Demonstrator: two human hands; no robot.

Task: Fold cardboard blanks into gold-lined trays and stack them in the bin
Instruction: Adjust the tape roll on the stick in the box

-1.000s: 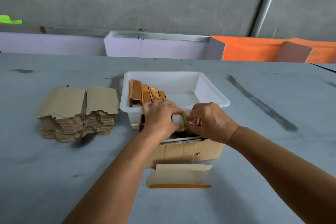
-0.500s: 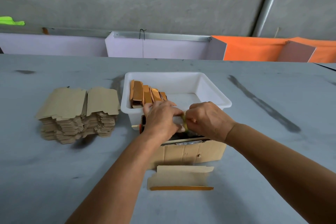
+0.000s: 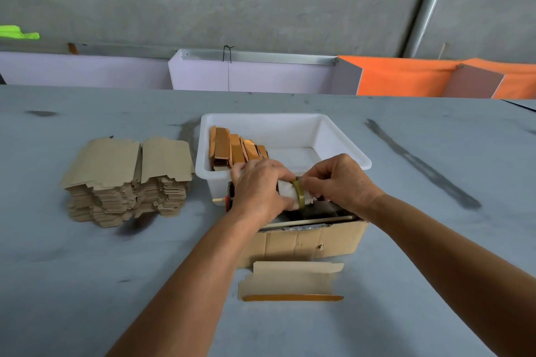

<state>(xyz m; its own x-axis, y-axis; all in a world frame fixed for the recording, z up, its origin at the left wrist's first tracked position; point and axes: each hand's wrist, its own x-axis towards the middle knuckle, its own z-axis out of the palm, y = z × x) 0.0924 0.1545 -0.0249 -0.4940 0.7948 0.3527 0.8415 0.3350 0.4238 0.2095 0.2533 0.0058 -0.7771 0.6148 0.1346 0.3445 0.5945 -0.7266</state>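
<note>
Grey tabletop (image 3: 87, 284): both forearms are reaching forward over a cardboard box (image 3: 307, 240). Left hand (image 3: 258, 185) is gripping a white roll (image 3: 285, 193), knuckles up; right hand (image 3: 342, 182) is pinching its yellow-green band (image 3: 298, 193). Folded trays (image 3: 235, 148) are standing in the far white bin (image 3: 342, 148); blanks (image 3: 127, 177) are lying stacked at left, one blank (image 3: 290, 281) lying nearest.

We see a white bin (image 3: 282, 124) with gold trays (image 3: 232, 146), tan blanks (image 3: 127, 159), a grey table (image 3: 87, 269), and an orange panel (image 3: 406, 77) upper right.

Glossy white plastic bin (image 3: 342, 143), matt cardboard blanks (image 3: 127, 180)
</note>
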